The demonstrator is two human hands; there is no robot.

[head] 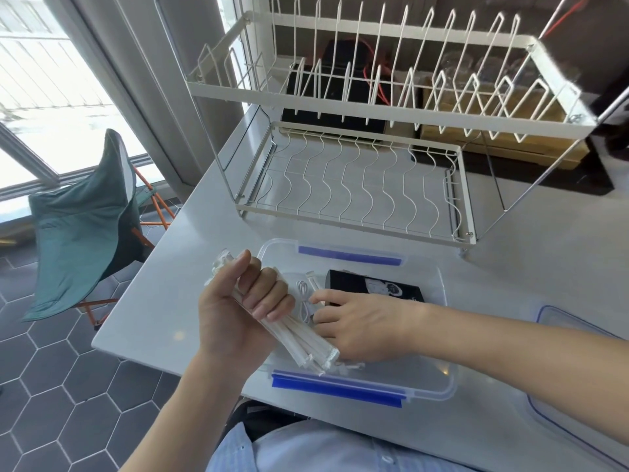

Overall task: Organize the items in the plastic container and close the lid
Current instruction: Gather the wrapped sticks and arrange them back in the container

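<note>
Clear, blue-latched plastic container (439, 386); lidless

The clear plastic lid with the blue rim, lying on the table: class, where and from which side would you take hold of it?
Probably grip the clear plastic lid with the blue rim at its near-left rounded edge, coming from the left with the right hand. It lies flat, right of the clear plastic container, and only that edge shows.

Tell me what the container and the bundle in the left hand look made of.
Container: clear, glossy plastic; the table shows through its walls, blue clips on the rim. Bundle: white paper-wrapped sticks, matte, with crimped ends; contents hidden.
</note>
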